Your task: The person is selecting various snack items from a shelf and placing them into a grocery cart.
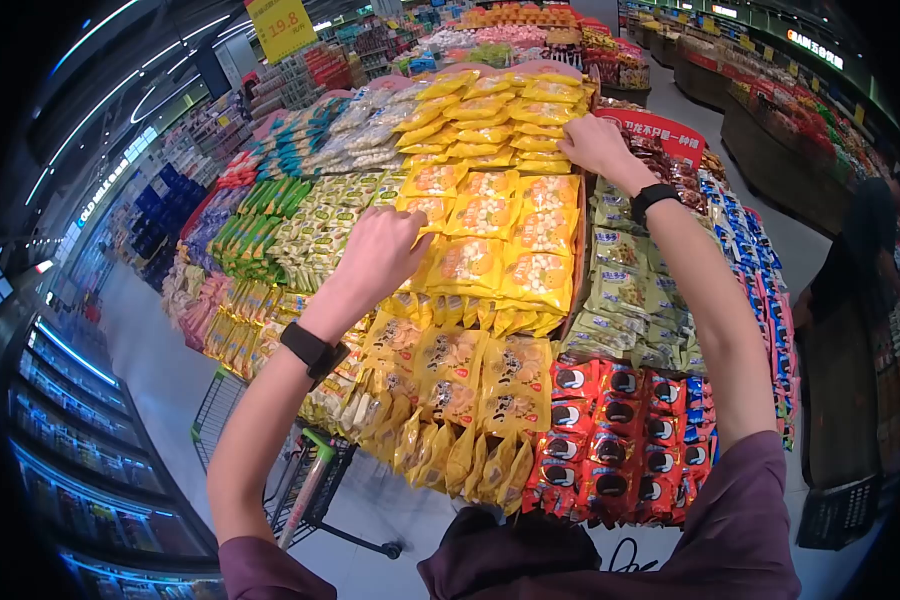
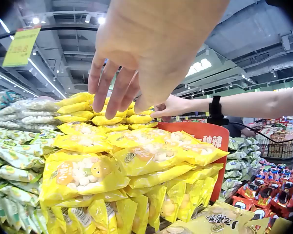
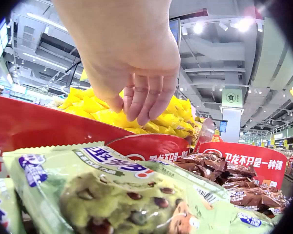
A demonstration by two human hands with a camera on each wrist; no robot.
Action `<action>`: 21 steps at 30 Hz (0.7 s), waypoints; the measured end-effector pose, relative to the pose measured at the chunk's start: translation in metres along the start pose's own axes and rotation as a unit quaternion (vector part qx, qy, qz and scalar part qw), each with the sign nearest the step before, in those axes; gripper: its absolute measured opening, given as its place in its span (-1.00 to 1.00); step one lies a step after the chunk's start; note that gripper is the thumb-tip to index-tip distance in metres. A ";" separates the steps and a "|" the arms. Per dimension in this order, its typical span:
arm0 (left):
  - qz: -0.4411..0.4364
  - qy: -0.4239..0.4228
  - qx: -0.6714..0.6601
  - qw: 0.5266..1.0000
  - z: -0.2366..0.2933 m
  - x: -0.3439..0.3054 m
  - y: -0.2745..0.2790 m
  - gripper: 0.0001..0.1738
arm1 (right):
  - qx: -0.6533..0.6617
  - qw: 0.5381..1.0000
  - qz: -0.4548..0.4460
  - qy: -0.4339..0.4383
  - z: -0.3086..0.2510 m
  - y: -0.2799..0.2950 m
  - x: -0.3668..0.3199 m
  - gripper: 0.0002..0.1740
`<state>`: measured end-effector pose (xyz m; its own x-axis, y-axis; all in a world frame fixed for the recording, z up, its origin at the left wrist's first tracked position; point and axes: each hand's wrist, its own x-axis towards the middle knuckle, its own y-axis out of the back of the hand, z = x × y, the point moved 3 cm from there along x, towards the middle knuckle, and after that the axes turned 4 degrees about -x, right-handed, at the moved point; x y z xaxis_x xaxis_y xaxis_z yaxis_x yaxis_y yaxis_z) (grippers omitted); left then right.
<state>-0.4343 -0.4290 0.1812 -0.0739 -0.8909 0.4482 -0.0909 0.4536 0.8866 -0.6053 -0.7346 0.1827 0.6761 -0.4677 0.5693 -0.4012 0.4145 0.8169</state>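
Observation:
Yellow snack bags (image 1: 470, 265) printed with pale round pieces lie in layered rows at the middle of the display. My left hand (image 1: 378, 255) is over the left side of these rows, its fingers loosely bent downward. In the left wrist view its fingers (image 2: 107, 87) hang above the bags and hold nothing. Farther back, my right hand (image 1: 602, 150) is at the right edge of the taller yellow stack (image 1: 535, 110). The right wrist view shows its bent fingertips (image 3: 144, 114) right at the yellow bags; I cannot tell whether they pinch one.
Green cookie packs (image 1: 620, 285) fill the section on the right, with red packs (image 1: 610, 430) in front. A red divider (image 2: 195, 141) borders the yellow bags. Green-and-white packs (image 1: 335, 215) lie to the left. A shopping cart (image 1: 315, 480) stands at the front left.

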 end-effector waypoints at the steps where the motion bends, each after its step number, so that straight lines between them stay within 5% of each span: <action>1: 0.000 -0.001 0.001 1.000 0.000 -0.003 0.001 -0.74 | -0.001 1.000 -0.002 0.002 -0.004 0.003 -0.001 -0.66; 10: 0.001 -0.015 -0.007 1.000 -0.008 -0.004 0.006 -0.73 | 0.005 0.986 0.076 0.146 -0.057 0.019 0.025 -0.50; 16: 0.081 0.009 -0.129 0.988 -0.031 0.020 -0.021 -0.69 | -0.043 0.974 0.132 0.181 -0.089 -0.009 0.053 -0.34; 21: 0.106 0.088 -0.310 0.941 -0.068 0.074 -0.061 -0.61 | -0.039 0.980 0.134 0.145 -0.090 -0.019 0.067 -0.45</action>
<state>-0.3663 -0.5246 0.1682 0.1457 -0.7972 0.5858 0.5072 0.5686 0.6476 -0.4962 -0.7037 0.1968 0.7038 -0.0973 0.7037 -0.5482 0.5557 0.6251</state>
